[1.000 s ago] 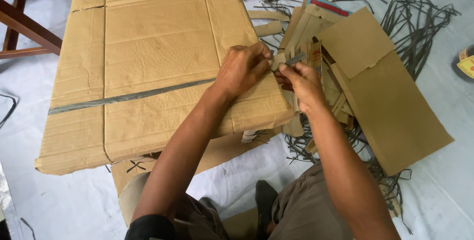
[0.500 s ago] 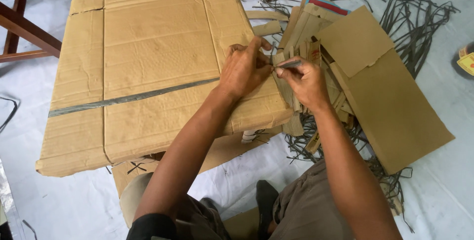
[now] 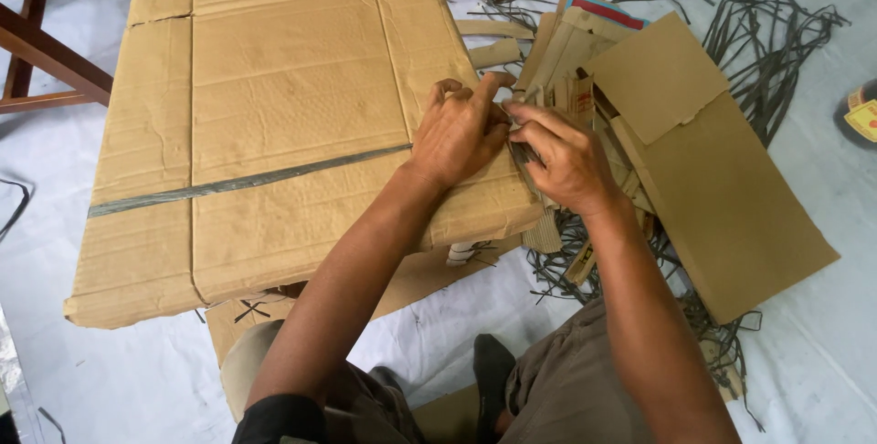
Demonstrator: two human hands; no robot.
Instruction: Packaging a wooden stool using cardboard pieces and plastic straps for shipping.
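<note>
left hand (image 3: pixel 461 133): fingers bent, pinching the right edge of the big flat cardboard box (image 3: pixel 274 124) | right hand (image 3: pixel 566 159): closed on a thin dark strip (image 3: pixel 523 153), touching left hand | cardboard pieces (image 3: pixel 703 161) at 3 o'clock
</note>
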